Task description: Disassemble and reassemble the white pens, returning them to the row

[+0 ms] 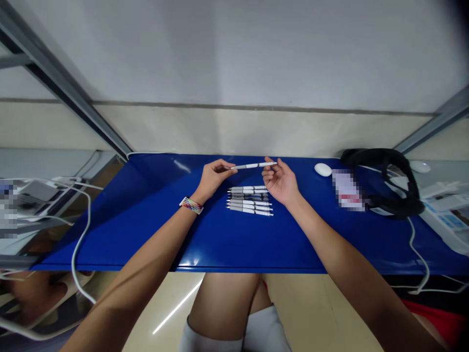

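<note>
A white pen with a grey grip [253, 165] is held level above the blue table [220, 239], stretched between my two hands. My left hand [216, 176], with a colourful band on the wrist, pinches its tip end. At the other end, the thumb and fingers of my right hand [281, 182] close on the push-button end, palm turned up. Just below and nearer to me, several similar pens [249, 208] lie side by side in a row, tips to the left; one among them looks darker. My right hand partly covers the far ends of the upper pens.
To the right lie a white computer mouse [323, 169], a blurred-out card or phone [348, 190] and a black headset-like strap [403, 183]. White cables [83, 234] hang at the left edge. Metal posts [78, 80] flank the table, with a wall behind.
</note>
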A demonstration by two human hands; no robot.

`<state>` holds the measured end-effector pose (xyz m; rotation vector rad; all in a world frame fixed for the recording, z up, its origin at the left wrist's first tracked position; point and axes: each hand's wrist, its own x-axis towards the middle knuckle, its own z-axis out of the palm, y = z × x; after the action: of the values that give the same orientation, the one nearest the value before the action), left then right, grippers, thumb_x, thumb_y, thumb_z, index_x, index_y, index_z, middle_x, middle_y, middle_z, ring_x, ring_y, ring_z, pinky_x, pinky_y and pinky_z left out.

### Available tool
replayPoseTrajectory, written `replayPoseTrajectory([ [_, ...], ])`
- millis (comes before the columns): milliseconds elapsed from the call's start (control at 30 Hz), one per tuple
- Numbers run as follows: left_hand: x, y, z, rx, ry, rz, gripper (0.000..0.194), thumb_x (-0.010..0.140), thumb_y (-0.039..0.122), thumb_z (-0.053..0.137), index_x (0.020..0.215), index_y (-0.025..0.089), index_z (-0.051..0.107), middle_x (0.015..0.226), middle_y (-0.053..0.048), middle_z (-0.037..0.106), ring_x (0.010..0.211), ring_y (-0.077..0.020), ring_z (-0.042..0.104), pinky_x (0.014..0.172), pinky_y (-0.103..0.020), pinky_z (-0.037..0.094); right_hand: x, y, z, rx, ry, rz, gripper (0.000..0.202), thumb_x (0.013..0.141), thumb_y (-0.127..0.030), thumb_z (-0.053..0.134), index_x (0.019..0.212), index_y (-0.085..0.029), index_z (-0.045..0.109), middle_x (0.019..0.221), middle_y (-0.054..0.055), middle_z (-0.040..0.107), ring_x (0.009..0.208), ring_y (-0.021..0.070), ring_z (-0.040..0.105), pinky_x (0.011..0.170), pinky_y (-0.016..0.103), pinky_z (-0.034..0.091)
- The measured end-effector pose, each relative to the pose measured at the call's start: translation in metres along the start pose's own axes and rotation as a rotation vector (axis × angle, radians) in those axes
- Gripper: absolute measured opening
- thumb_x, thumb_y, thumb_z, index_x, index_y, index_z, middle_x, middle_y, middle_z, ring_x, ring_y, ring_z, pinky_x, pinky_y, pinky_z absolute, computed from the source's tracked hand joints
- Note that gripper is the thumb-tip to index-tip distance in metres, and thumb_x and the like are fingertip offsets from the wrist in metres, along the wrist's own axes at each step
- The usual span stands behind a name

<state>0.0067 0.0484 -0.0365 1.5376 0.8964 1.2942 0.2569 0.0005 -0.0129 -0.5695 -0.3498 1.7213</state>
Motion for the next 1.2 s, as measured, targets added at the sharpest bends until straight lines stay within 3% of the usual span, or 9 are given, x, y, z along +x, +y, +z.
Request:
replayPoseTrajectory([
  [200, 0.0007, -0.0011, -0.0007, 0.020, 0.023, 0.006, 0.031, 0.076, 0.041, 0.094, 0.097, 0.020, 0.083, 0.094, -0.006, 0.081, 0.087, -0.0187, 0.072, 0.087, -0.036, 0.058, 0.0000, -0.0002, -0.0009, -0.021, 0.006, -0.011, 0.017, 0.096, -0.020, 0.067, 0.112, -0.019, 0.071, 0.079, 0.001, 0.064, 0.064, 0.0114, 0.057, 0.054, 0.020, 0.054],
  [400, -0.0005, 0.0017, -0.0006, 0.005, 0.028, -0.003, 0.027, 0.074, 0.037, 0.096, 0.088, 0.020, 0.081, 0.083, -0.003, 0.078, 0.075, -0.0156, 0.068, 0.077, -0.032, 0.055, -0.0023, -0.0012, 0.0003, 0.037, 0.000, 0.012, 0.020, 0.098, -0.018, 0.060, 0.115, -0.018, 0.070, 0.076, 0.001, 0.062, 0.063, 0.0111, 0.056, 0.053, 0.019, 0.053],
  [567, 0.0001, 0.0024, -0.0006, 0.004, 0.049, -0.002, 0.030, 0.072, 0.039, 0.097, 0.086, 0.020, 0.079, 0.085, -0.003, 0.079, 0.078, -0.0165, 0.069, 0.080, -0.033, 0.057, -0.0040, -0.0028, 0.0006, 0.050, -0.035, 0.023, 0.023, 0.098, -0.023, 0.062, 0.119, -0.017, 0.069, 0.083, 0.003, 0.067, 0.066, 0.0107, 0.059, 0.057, 0.019, 0.057],
  [700, -0.0002, 0.0032, -0.0003, -0.019, 0.053, -0.017, 0.031, 0.073, 0.040, 0.096, 0.090, 0.019, 0.081, 0.089, -0.005, 0.080, 0.083, -0.0181, 0.072, 0.084, -0.034, 0.058, -0.0001, -0.0019, -0.0028, 0.013, -0.027, 0.010, 0.021, 0.094, -0.014, 0.064, 0.113, -0.020, 0.068, 0.077, 0.000, 0.064, 0.063, 0.0096, 0.057, 0.054, 0.017, 0.054],
  [967, -0.0018, 0.0057, 0.0001, -0.025, 0.043, -0.018, 0.028, 0.074, 0.037, 0.096, 0.091, 0.020, 0.082, 0.090, -0.004, 0.081, 0.086, -0.0184, 0.073, 0.086, -0.034, 0.058, -0.0003, -0.0020, -0.0016, 0.035, -0.003, -0.004, 0.022, 0.094, -0.016, 0.064, 0.116, -0.019, 0.069, 0.079, 0.001, 0.064, 0.064, 0.0112, 0.057, 0.054, 0.020, 0.054],
  [1100, -0.0012, 0.0043, -0.0003, -0.006, 0.052, -0.015, 0.028, 0.076, 0.039, 0.094, 0.091, 0.020, 0.081, 0.088, -0.005, 0.080, 0.085, -0.0192, 0.073, 0.085, -0.036, 0.059, -0.0016, -0.0020, -0.0014, 0.057, -0.010, 0.006, 0.025, 0.097, -0.025, 0.061, 0.120, -0.017, 0.069, 0.083, 0.003, 0.066, 0.067, 0.0127, 0.058, 0.056, 0.022, 0.056],
  [1200, -0.0011, 0.0039, -0.0001, -0.006, 0.051, -0.012, 0.028, 0.075, 0.038, 0.095, 0.091, 0.020, 0.081, 0.090, -0.005, 0.080, 0.085, -0.0194, 0.073, 0.086, -0.036, 0.059, -0.0009, -0.0014, -0.0023, 0.022, 0.008, -0.005, 0.023, 0.095, -0.021, 0.063, 0.117, -0.019, 0.069, 0.078, 0.002, 0.065, 0.064, 0.0127, 0.057, 0.054, 0.022, 0.054],
])
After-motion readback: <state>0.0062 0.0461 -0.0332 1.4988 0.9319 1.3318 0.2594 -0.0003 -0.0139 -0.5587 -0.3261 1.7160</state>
